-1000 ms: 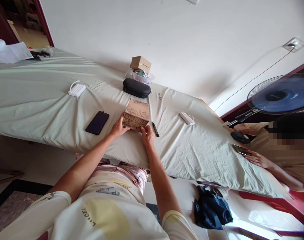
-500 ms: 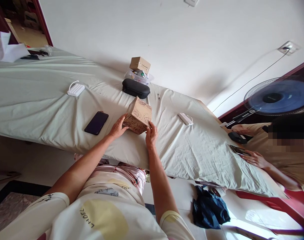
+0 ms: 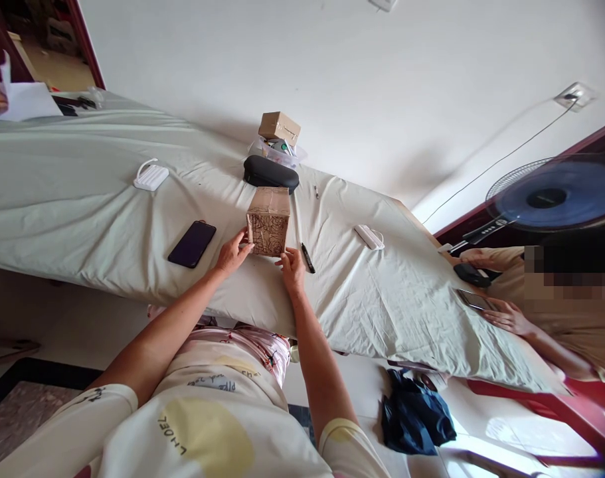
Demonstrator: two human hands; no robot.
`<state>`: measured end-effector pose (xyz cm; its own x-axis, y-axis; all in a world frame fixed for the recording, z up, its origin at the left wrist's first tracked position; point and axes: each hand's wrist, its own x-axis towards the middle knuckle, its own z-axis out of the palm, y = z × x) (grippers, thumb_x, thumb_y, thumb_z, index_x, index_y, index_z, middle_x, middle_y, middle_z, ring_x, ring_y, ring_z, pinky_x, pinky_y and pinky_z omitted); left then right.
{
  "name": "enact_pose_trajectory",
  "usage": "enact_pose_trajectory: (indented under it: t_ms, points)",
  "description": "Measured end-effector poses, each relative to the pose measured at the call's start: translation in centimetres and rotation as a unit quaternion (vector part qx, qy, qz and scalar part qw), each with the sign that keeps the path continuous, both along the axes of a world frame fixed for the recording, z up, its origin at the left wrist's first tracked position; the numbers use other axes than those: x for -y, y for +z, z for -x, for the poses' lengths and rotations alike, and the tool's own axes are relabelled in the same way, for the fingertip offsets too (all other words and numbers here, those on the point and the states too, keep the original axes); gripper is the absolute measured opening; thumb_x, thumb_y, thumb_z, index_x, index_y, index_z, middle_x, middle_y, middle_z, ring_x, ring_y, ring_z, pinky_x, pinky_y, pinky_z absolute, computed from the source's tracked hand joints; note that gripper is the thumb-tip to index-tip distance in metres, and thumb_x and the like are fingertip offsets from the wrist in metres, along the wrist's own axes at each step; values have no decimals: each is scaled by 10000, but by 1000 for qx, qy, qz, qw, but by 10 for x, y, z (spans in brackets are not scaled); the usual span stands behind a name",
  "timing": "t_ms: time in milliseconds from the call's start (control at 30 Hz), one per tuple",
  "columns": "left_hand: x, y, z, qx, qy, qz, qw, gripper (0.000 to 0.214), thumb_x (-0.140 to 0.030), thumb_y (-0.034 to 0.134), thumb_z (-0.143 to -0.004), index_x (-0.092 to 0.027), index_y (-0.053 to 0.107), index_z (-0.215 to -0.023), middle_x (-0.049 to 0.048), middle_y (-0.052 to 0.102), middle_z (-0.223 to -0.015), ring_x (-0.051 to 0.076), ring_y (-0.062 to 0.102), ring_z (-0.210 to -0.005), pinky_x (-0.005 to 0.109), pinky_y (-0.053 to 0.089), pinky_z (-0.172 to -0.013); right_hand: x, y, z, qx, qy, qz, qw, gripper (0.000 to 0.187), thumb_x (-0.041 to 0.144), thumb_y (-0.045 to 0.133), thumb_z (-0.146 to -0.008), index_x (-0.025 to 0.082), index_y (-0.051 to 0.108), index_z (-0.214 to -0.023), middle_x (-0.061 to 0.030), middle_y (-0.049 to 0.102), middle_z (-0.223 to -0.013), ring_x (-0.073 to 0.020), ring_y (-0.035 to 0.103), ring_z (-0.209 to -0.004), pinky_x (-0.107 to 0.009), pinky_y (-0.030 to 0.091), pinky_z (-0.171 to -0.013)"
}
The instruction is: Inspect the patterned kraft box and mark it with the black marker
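Nearest, left hand (image 3: 232, 252): its grip is half closed, thumb and fingertips pinching the lower left corner of the box. Right hand (image 3: 292, 265): loosely curled, fingertips laid against the lower right edge and closing on nothing.

Item: patterned cardboard box (image 3: 268, 222), standing square on the cloth-covered worktop (image 3: 83, 206) between the two hands, scribbled face towards the person, plain taped top up. Judged light, and stiff at the edges, though the panels would likely dent under a hard squeeze. The matt card is not slippery. Best taken by two opposite side faces, low, palms flat.

Beside it: black marker pen (image 3: 307, 257), just right of the box; dark phone (image 3: 192, 243), to its left. Beyond: black zip case (image 3: 271, 174), then a small plain carton (image 3: 279, 126) on a clear tub against the wall.

Change from half a second ago: the box was tipped on a corner, lifted between both hands; it is now set down level. The pen, then covered by the right hand, shows again.
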<state>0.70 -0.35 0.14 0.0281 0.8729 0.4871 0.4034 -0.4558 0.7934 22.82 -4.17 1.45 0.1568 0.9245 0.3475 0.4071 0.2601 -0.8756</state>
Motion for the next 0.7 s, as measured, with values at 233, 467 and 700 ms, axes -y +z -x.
enact_pose_trajectory:
  t_ms: [233, 467, 700]
  points:
    - [-4, -2, 3, -30, -1, -36, 999, 503, -251, 546, -980, -233, 579, -1482, 94, 672, -1459, 248, 642, -1342, 435, 490, -1198, 1, 0, -2, 133, 6, -6, 991, 489, 683, 502, -938, 238, 625, -777, -30, 704, -754, -201, 689, -741, -331, 559, -756]
    - [-3, -2, 1, -50, -14, -82, 995, 507, -160, 458, -993, -232, 595, -1475, 92, 657, -1466, 228, 615, -1364, 427, 453, -1234, -1, 2, -8, 48, -79, -92, 992, 656, 653, 539, -932, 232, 508, -1433, -100, 721, -1157, -175, 696, -806, -312, 573, -714]
    - [-2, -1, 2, -66, -11, -76, 995, 522, -152, 468, -990, -247, 586, -1490, 86, 658, -1466, 239, 612, -1363, 453, 468, -1226, 2, 4, -12, 23, -78, -123, 989, 548, 531, 472, -1002, 255, 545, -1469, -156, 623, -1420, -206, 709, -967, -309, 577, -710]
